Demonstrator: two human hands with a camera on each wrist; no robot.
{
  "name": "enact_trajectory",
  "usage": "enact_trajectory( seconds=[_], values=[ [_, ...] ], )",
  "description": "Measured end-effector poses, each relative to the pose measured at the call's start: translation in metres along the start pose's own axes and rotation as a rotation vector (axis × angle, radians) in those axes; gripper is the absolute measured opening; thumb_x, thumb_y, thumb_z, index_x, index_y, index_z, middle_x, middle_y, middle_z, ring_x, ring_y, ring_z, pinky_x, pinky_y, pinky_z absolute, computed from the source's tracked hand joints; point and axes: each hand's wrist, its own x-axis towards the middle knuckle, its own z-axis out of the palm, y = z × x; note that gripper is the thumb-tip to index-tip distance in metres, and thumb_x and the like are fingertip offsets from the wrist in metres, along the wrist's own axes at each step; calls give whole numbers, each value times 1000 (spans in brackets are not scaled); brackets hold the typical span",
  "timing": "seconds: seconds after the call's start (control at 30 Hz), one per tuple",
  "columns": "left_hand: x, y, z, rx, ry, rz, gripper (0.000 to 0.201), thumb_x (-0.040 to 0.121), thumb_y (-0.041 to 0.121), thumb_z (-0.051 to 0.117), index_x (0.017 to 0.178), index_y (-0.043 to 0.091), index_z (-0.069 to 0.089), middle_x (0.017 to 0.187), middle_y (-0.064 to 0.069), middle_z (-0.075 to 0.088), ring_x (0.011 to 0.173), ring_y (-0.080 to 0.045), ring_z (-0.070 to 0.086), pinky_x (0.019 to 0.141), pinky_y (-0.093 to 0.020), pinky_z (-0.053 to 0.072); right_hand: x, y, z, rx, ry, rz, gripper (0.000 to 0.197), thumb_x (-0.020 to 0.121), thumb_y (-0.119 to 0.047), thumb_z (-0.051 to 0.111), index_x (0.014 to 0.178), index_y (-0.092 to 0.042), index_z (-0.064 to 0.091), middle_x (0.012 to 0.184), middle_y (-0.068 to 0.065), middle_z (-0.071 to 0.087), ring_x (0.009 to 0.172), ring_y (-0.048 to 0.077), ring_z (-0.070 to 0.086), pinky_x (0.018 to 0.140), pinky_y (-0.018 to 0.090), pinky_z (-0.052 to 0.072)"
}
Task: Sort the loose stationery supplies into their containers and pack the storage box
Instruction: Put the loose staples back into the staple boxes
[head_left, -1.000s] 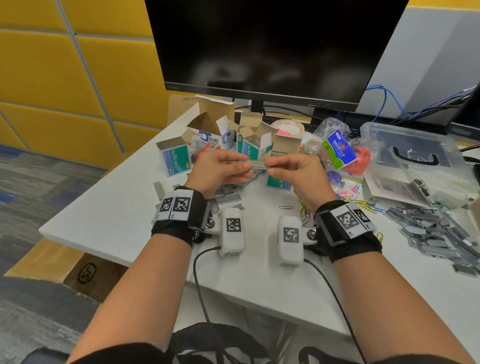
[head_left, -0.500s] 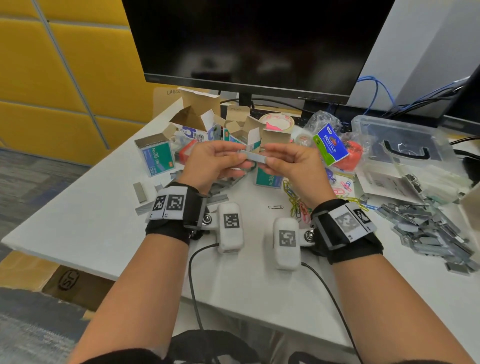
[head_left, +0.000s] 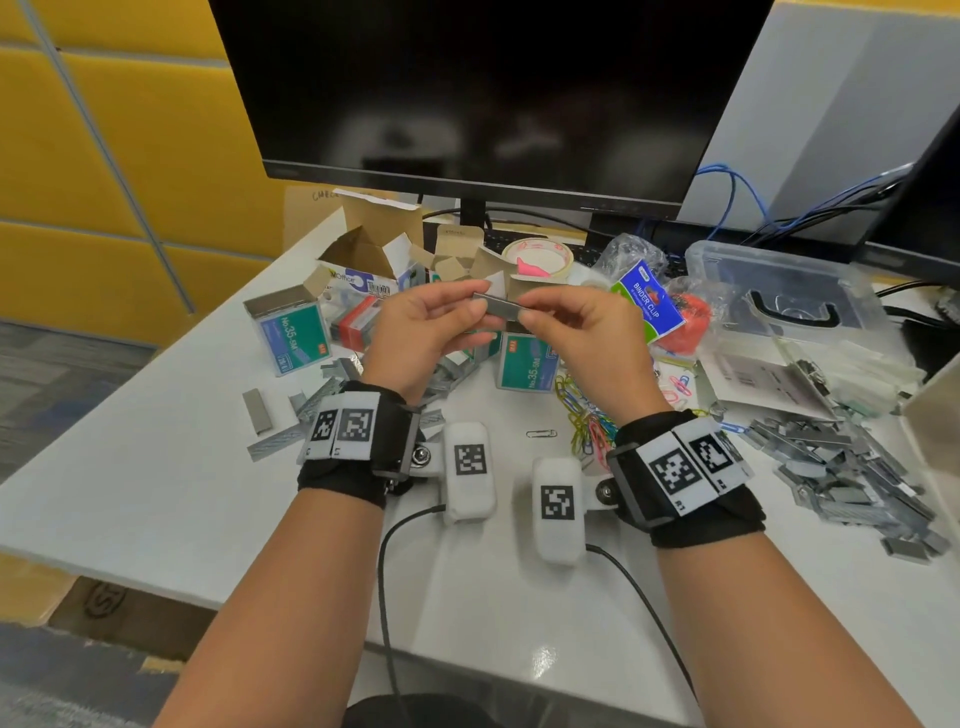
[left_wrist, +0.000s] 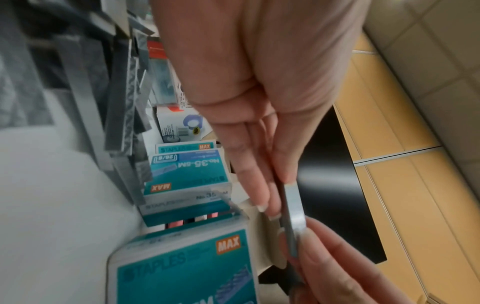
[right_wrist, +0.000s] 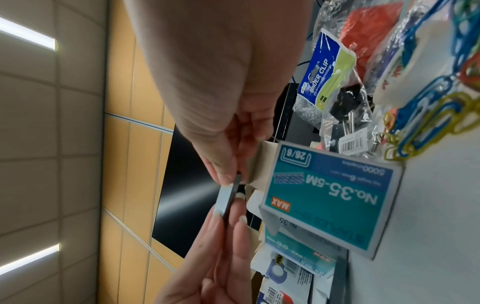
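Head view: the left hand (head_left: 415, 332) and right hand (head_left: 582, 338) each pinch one end of a staple strip (head_left: 497, 305), held level above the bench (head_left: 156, 483). Teal staple boxes (head_left: 524, 364) stand under it, loose staples (head_left: 852, 467) heaped at right.

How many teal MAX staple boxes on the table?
3: left box beside left hand; centre box under right hand; third box behind them, mostly hidden. More may be hidden.
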Motion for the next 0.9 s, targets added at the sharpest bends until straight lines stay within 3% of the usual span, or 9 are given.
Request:
enact_trajectory(
  seconds=[0.07,0.2,0.3,0.37,0.43,0.6,0.73,0.83,0.9],
  values=[
    [0,-1,2,0,7,18,24,88,-2,55,109,8,63,83,-1,74,79,-13,72,70,-21,58,1,0,0,-63,19,-25,17,87,-12,64,102,-15,72,77,-20,58,72,-12,54,65,6,42],
    [-1,-2,7,42,27,55,33,87,0,59,117,14,59,101,-2,71,92,-15,69,77,-25,57,0,5,-3,-128,144,-45,16,86,-18,65,100,-21,73,82,-14,63,87,13,50,73,21,41],
    [1,-2,7,148,74,102,40,87,5,62,123,19,55,102,3,64,93,-9,61,76,-20,54,0,11,-11,-158,165,0,16,86,-18,65,100,-23,73,79,-24,55,89,11,39,73,22,34],
    [1,-2,7,218,73,98,37,87,6,62,121,21,57,93,6,60,83,-7,55,72,-16,51,1,15,-17,-180,140,-5,15,86,-17,65,99,-22,73,84,-17,61,92,13,40,77,24,34],
    [1,-3,7,249,40,66,34,88,4,61,118,20,59,88,5,59,76,-7,52,68,-15,49,0,18,-19,-227,112,-32,15,86,-16,65,97,-20,73,88,-8,65,92,14,39,75,19,31],
    [-1,-4,11,322,-39,7,33,88,2,60,117,17,60,105,-4,60,77,-3,57,71,-16,51,1,22,-13,-402,51,-98,13,87,-14,64,95,-17,75,90,0,70,89,14,36,67,20,20],
    [-4,-4,15,336,-106,-35,30,86,2,62,109,21,63,116,-5,47,102,-19,53,95,-34,49,0,20,-7,-364,107,-58,11,86,-13,64,91,-16,73,87,-3,68,88,13,38,67,12,24],
    [-5,-4,15,407,-109,-52,25,87,6,63,106,22,65,115,-7,46,101,-19,52,96,-37,49,0,20,-4,-326,116,23,9,86,-15,65,89,-17,72,81,-6,63,92,18,48,69,22,28],
    [-5,-4,15,444,-112,-52,22,88,8,62,105,21,65,113,-8,44,96,-15,53,93,-34,50,1,20,-3,-294,107,59,8,85,-15,65,87,-17,72,79,-8,62,93,21,54,75,29,40]
  ],
)
